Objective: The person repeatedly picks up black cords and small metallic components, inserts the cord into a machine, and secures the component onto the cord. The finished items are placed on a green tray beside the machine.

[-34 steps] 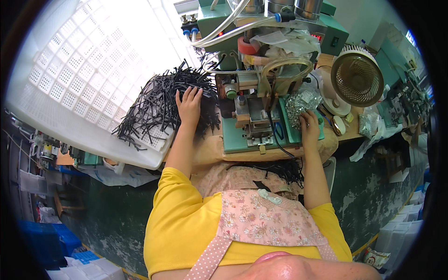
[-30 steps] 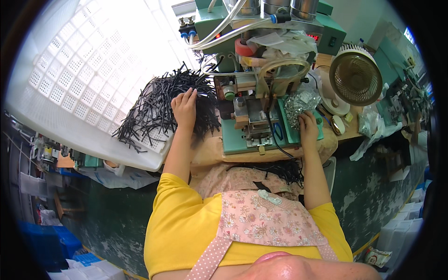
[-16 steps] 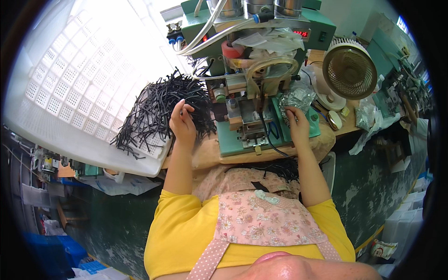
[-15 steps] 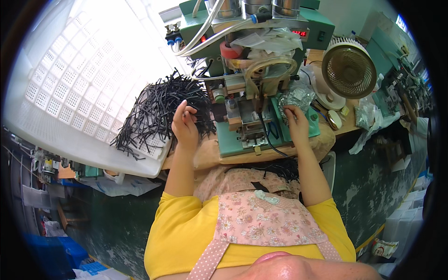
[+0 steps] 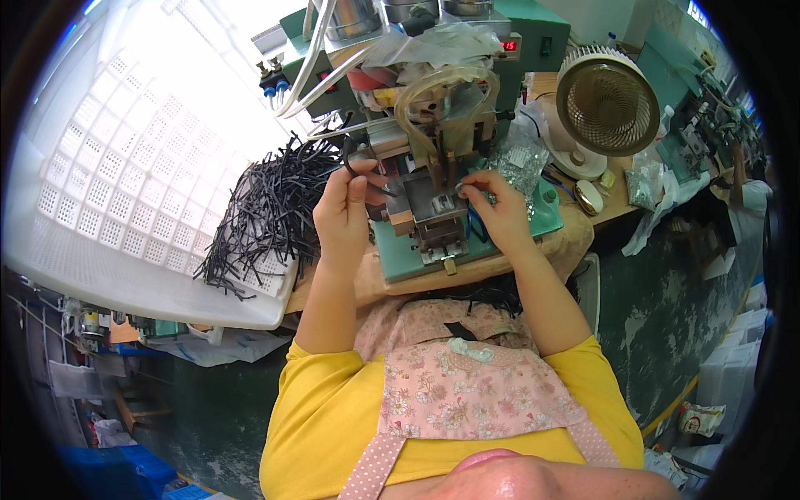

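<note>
My left hand is closed at the left side of the green bench press, its fingers round a thin black strip. Beside that hand, on the left, lies a large heap of black strips. My right hand pinches at the right edge of the press's metal fixture. Whatever its fingertips hold is too small to make out. Just beyond the right hand lies a clear plastic bag of small silvery parts.
A white perforated crate stands on the left under the heap. To the right are a round fan, a small oval white-and-gold object and another bag of small parts. Clear tubing loops above the fixture.
My right hand has left the bag of silvery parts and moved left to the fixture. My left hand has moved toward the press, its raised finger now curled in. The view has shifted slightly.
</note>
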